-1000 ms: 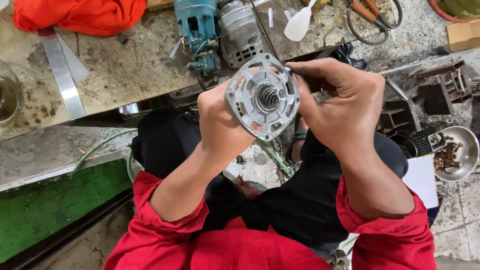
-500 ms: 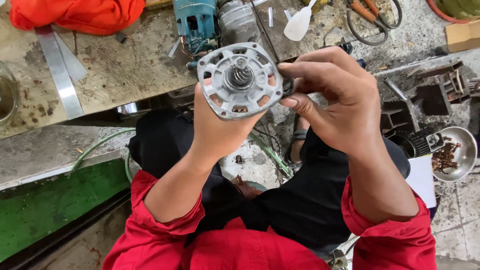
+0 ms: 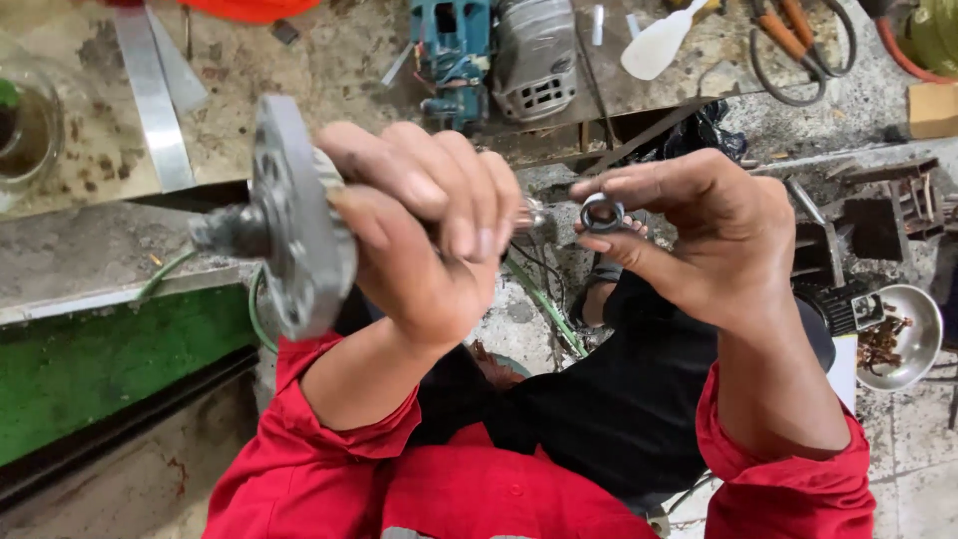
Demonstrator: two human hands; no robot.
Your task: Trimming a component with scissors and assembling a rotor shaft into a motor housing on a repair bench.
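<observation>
Since half a second ago the round grey motor end cover (image 3: 294, 220) has flipped from facing the camera to edge-on, and it's swung out to the left. Left hand (image 3: 424, 235) is wrapped tight around the part behind it, shaft stub poking out the far side. Right hand (image 3: 699, 235) has let go of the cover and now pinches a small metal ring (image 3: 602, 213) between thumb and fingertip. Teal power tool (image 3: 454, 50), white spatula (image 3: 657, 45) and pliers (image 3: 788, 45) sit on the bench above, metal bowl (image 3: 913, 334) off to the right.
</observation>
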